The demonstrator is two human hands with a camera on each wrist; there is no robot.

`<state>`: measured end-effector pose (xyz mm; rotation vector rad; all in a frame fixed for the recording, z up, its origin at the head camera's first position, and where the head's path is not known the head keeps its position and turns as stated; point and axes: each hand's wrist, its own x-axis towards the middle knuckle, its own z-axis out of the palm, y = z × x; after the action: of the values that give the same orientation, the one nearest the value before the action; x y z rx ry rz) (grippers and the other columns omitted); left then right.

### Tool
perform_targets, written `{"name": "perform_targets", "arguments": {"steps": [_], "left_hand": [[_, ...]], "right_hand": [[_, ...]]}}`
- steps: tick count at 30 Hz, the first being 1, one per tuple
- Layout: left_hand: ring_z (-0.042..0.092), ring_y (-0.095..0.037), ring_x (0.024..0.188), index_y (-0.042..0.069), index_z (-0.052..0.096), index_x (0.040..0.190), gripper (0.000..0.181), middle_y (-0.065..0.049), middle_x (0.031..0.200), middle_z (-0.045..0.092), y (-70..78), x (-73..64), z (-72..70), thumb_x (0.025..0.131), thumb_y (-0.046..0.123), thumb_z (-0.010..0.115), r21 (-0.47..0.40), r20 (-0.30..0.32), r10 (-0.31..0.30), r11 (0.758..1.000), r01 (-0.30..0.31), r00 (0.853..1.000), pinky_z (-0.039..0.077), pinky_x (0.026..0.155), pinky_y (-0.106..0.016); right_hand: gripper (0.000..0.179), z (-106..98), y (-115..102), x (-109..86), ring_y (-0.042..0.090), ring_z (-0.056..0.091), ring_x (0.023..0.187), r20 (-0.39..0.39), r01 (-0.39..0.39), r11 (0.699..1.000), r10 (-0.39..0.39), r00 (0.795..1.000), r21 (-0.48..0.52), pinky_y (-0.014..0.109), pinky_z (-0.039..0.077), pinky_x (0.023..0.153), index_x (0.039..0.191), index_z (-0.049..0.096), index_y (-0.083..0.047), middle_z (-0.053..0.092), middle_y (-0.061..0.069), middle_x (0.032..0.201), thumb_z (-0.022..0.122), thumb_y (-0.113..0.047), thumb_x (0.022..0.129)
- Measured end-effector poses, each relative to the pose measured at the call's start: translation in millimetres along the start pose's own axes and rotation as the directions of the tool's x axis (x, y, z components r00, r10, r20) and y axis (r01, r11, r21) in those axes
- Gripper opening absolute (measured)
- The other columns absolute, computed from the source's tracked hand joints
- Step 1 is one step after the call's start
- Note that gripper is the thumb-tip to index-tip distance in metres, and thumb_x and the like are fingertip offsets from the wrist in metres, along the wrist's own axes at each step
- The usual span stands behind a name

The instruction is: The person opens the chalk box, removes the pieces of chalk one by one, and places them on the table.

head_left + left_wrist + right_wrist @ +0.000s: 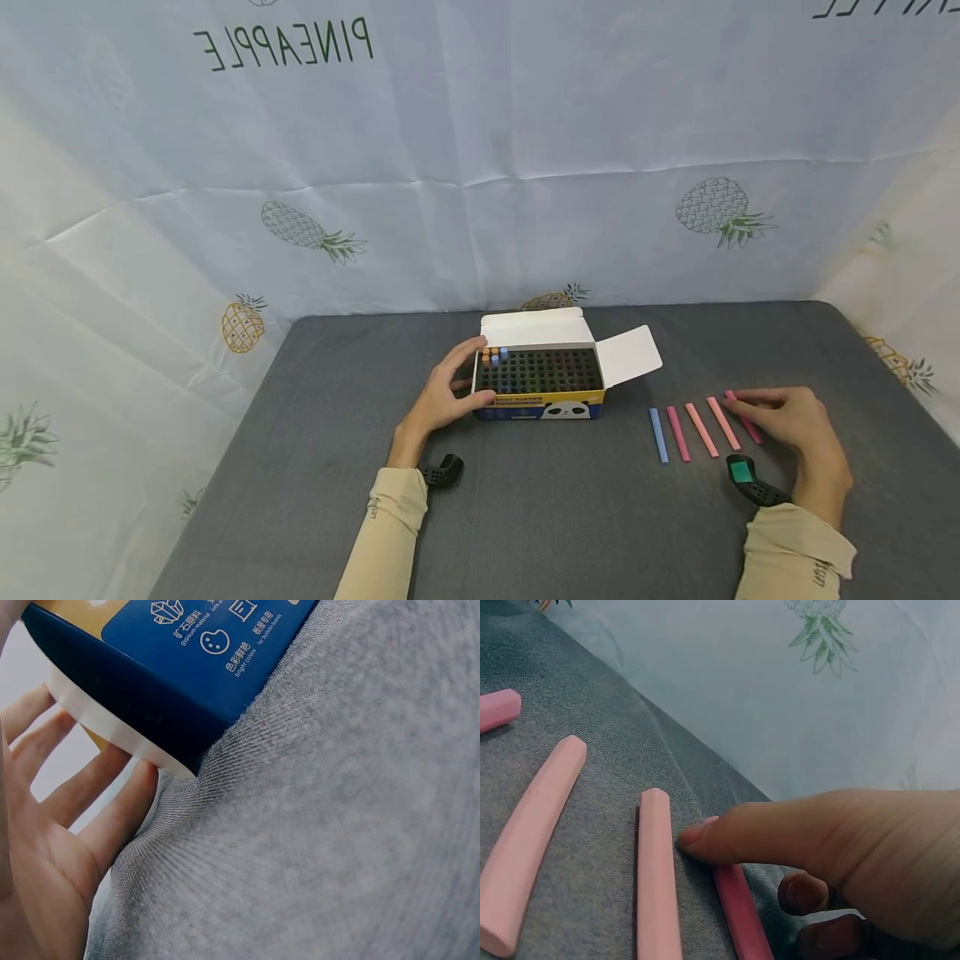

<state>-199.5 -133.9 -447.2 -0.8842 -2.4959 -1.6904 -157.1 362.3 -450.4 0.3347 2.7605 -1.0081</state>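
A chalk box (540, 407), yellow and blue with a panda face, stands on the dark table with its lid up. My left hand (441, 398) grips its left end, thumb along the front and fingers at the side and back; the left wrist view shows fingertips on the white edge (112, 729). A few orange and blue chalks (495, 356) fill holes at the box's left. At the far right of a row, my right hand (787, 417) pinches the upper end of a dark pink chalk stick (741, 911), which lies on the cloth.
Left of that stick lie two light pink chalks (723, 423), a pink chalk (678, 433) and a blue chalk (657, 435). The box's white side flap (632, 356) sticks out rightward. A pineapple-print curtain (480, 125) hangs behind the table (540, 517).
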Motion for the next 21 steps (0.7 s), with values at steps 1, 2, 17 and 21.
{"name": "perform_targets", "arguments": {"steps": [1, 2, 17, 21], "left_hand": [[0.052, -0.046, 0.135, 0.002, 0.04, 0.155, 0.075, -0.021, 0.162, 0.036, 0.3, 0.0, 0.0, 0.09, 0.009, 0.075, 0.0, 0.001, 0.001, 1.0, -0.001, 1.0, 0.055, 0.1, -0.063], [0.052, -0.046, 0.135, 0.002, 0.04, 0.155, 0.075, -0.021, 0.162, 0.036, 0.4, 0.0, -0.1, 0.09, 0.009, 0.075, 0.0, 0.001, 0.001, 1.0, -0.001, 1.0, 0.055, 0.1, -0.063], [0.051, -0.047, 0.136, 0.002, 0.041, 0.156, 0.073, -0.02, 0.163, 0.036, 0.8, -0.5, 1.3, 0.09, 0.005, 0.073, 0.013, -0.003, -0.006, 1.0, 0.006, 1.0, 0.054, 0.101, -0.063], [0.052, -0.046, 0.135, 0.002, 0.041, 0.155, 0.073, -0.021, 0.162, 0.036, -1.0, -0.5, 1.7, 0.09, 0.006, 0.074, 0.015, -0.004, -0.001, 1.0, 0.001, 1.0, 0.054, 0.1, -0.063]], "right_hand": [[0.069, -0.1, -0.1, -0.2, 0.063, 0.042, 0.129, 0.004, -0.003, 1.0, 0.003, 1.0, 0.002, 0.074, 0.042, 0.098, 0.134, 0.06, 0.009, 0.044, 0.043, 0.144, 0.065, -0.049, 0.097], [0.07, 0.0, -0.3, -0.5, 0.063, 0.041, 0.129, 0.006, -0.006, 1.0, 0.006, 1.0, 0.003, 0.074, 0.042, 0.098, 0.134, 0.06, 0.009, 0.044, 0.043, 0.145, 0.065, -0.05, 0.097], [0.069, 3.3, 0.2, 0.0, 0.06, 0.046, 0.126, -0.027, 0.022, 1.0, -0.022, 0.999, 0.012, 0.07, 0.045, 0.094, 0.132, 0.061, 0.011, 0.056, 0.039, 0.136, 0.068, -0.047, 0.096], [0.069, 4.0, -0.3, 0.3, 0.06, 0.046, 0.126, -0.029, 0.027, 1.0, -0.026, 0.999, 0.009, 0.071, 0.045, 0.094, 0.133, 0.06, 0.011, 0.058, 0.039, 0.134, 0.067, -0.047, 0.096]]}}
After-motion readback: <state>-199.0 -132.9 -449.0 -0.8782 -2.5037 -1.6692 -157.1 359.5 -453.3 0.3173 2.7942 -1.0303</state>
